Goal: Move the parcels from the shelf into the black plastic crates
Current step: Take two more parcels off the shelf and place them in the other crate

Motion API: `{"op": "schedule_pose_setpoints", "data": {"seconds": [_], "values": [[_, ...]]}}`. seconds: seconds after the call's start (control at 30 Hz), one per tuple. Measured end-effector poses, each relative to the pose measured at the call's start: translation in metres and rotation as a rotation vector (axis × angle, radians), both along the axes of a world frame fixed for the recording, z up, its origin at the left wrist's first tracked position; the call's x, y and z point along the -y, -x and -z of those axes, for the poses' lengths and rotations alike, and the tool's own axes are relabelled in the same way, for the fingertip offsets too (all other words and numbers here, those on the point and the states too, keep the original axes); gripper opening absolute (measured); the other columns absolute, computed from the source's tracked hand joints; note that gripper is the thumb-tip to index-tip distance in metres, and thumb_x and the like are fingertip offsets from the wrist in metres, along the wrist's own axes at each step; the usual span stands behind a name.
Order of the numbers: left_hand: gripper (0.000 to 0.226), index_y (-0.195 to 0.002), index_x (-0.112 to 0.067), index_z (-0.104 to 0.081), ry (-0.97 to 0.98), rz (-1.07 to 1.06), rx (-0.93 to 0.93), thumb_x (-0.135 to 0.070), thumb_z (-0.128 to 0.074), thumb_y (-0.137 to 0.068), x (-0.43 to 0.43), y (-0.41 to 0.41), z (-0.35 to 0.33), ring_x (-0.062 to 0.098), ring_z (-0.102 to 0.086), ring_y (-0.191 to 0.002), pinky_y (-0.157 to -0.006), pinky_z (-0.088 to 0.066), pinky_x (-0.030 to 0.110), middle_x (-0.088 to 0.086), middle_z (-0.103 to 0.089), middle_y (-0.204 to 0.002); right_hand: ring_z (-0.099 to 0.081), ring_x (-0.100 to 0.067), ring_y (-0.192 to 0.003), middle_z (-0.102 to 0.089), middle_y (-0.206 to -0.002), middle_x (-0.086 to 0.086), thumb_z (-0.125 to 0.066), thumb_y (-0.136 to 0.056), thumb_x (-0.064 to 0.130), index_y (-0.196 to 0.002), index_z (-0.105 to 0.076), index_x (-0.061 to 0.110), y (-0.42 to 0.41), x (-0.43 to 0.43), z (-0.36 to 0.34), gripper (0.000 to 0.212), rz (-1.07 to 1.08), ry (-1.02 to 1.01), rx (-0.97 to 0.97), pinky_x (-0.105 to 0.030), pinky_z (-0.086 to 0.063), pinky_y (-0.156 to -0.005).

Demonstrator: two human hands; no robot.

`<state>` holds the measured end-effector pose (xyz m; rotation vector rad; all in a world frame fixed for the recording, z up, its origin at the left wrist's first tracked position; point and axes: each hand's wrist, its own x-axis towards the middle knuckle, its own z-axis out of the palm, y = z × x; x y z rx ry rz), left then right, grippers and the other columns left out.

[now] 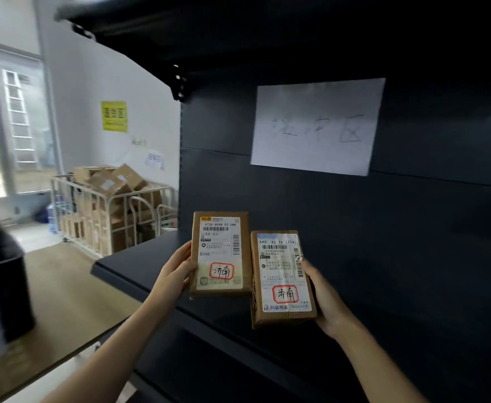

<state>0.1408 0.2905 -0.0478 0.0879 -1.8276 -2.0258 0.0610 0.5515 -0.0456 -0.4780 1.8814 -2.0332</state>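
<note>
Right now the left hand [177, 271] grips the left parcel [221, 254] by its left edge. The thumb lies on the front edge and the fingers curl round behind. The right hand [322, 298] grips the right parcel [282, 280] by its right edge, with the thumb tip by the barcode and the fingers hidden at the back. So both hands are clamped on a parcel, one each.

Both parcels are brown and flat, and each is held up with its white label facing the camera. Each label has a red stamp near the bottom. The two parcels are side by side and almost touching, with the right one a bit lower and closer. They are over the dark shelf [139, 271], near its front edge. I cannot tell if they touch the shelf board.

On the dark back of the shelf, above the parcels, hangs a white sheet of paper [317, 126] with faint writing. Off to the left, well apart from the hands, a black crate [5, 280] stands on a wooden table [63, 301]. The crate looks blurry.

Farther back, a wire cart [72, 210] is piled with cardboard boxes [116, 178]. On the white wall above it is a yellow sign [113, 116]. A ladder [20, 117] shows by the bright window on the far left.
</note>
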Motion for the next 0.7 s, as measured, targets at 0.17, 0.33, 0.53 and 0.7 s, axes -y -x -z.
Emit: {"op": "schedule_pose_setpoints", "data": {"seconds": [0.17, 0.33, 0.53, 0.7], "values": [[0.040, -0.109, -0.037, -0.055, 0.020, -0.107, -0.028, -0.005, -0.041, -0.092, 0.064, -0.057, -0.003, 0.012, -0.070, -0.086, -0.064, -0.056, 0.024, -0.006, -0.071, -0.101, -0.070, -0.013, -0.094, -0.073, -0.103, 0.005, -0.045, -0.084, 0.053, -0.114, -0.062, 0.034, -0.026, 0.079, -0.004, 0.039, -0.104, -0.013, -0.005, -0.026, -0.053, -0.069], [0.040, -0.115, -0.035, -0.053, 0.029, -0.226, -0.004, -0.006, -0.041, -0.091, 0.138, -0.120, -0.004, 0.011, -0.069, -0.088, -0.072, -0.050, 0.026, -0.005, -0.070, -0.103, -0.071, -0.015, -0.089, -0.074, -0.098, 0.002, -0.039, -0.094, 0.044, -0.110, -0.063, 0.029, -0.065, 0.166, -0.007, 0.033, -0.212, -0.023, 0.001, -0.022, -0.056, -0.059], [0.046, -0.135, -0.020, -0.044, 0.022, -0.327, 0.009, -0.004, -0.040, -0.092, 0.225, -0.196, -0.002, 0.027, -0.064, -0.103, -0.078, -0.053, 0.034, 0.009, -0.064, -0.117, -0.071, -0.016, -0.090, -0.074, -0.099, -0.001, -0.038, -0.096, 0.040, -0.106, -0.067, 0.025, -0.118, 0.270, -0.005, 0.035, -0.339, -0.006, -0.029, -0.021, -0.055, -0.061], [0.044, -0.131, -0.023, -0.047, 0.022, -0.419, 0.008, -0.004, -0.039, -0.092, 0.285, -0.257, 0.003, 0.017, -0.067, -0.096, -0.071, -0.052, 0.026, 0.003, -0.066, -0.112, -0.070, -0.020, -0.095, -0.073, -0.104, -0.005, -0.036, -0.096, 0.041, -0.113, -0.064, 0.024, -0.157, 0.349, 0.002, 0.037, -0.440, 0.011, -0.016, -0.024, -0.056, -0.064]]}}
